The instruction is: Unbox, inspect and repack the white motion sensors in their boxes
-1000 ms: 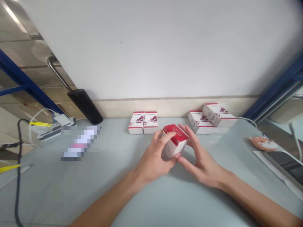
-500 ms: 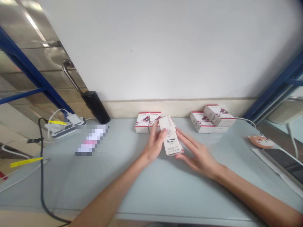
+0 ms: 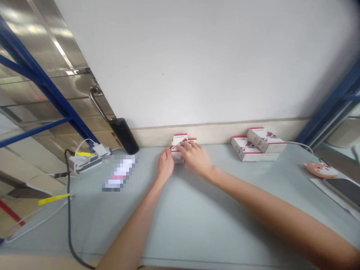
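Both my hands are at the back of the pale table (image 3: 180,225), close to the wall. My right hand (image 3: 196,158) lies over a red and white box (image 3: 179,139), fingers curled on its top. My left hand (image 3: 165,165) presses against the left side of the same box, fingers together. The box sits on or against other boxes of the same kind (image 3: 192,141), which my hands mostly hide.
Two more red and white boxes (image 3: 253,150) are stacked at the back right. A black cylinder (image 3: 123,135), a power strip (image 3: 87,160) and a black cable (image 3: 69,210) are on the left. An orange animal-shaped pad (image 3: 320,170) and a phone (image 3: 341,189) lie at the right.
Both hands carried the box away from me, from mid-table to the boxes at the wall. The view has shifted left and back.
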Tool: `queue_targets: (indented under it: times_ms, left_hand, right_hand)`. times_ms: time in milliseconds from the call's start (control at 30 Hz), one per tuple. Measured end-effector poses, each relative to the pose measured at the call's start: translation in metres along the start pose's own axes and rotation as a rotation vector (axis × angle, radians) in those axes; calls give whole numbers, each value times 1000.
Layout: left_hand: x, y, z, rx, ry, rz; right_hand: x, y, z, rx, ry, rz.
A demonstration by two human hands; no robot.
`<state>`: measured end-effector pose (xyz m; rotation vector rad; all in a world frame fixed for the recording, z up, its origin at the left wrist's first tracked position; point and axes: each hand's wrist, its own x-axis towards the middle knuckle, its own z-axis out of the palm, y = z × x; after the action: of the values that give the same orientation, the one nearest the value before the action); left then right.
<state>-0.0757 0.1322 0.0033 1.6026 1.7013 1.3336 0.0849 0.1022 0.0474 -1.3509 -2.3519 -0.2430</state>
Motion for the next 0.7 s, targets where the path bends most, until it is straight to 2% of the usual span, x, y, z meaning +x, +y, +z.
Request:
queue_targets:
  times_ms: [133,233,400,467,567,700]
  left_hand:
    - [-2,-1,-4,-26,7,-46]
    - [-8,2,-4,-30,-18,-18]
    - [-8,-4,-3,-13,-65,26]
    - [-4,-8,-3,-11,-65,41]
    - [-1,-12,-4,-10,-78,68]
    - [-1,-13,-5,-5,-83,89]
  right_hand:
    - [8,-1,9,15,-12,24]
    - [6,1,17,65,-3,-7]
    - [11,-3,28,150,28,47]
    - [9,5,28,226,16,-4]
    - [-10,39,20,305,2,-104]
    - [-65,113,1,21,49,18]
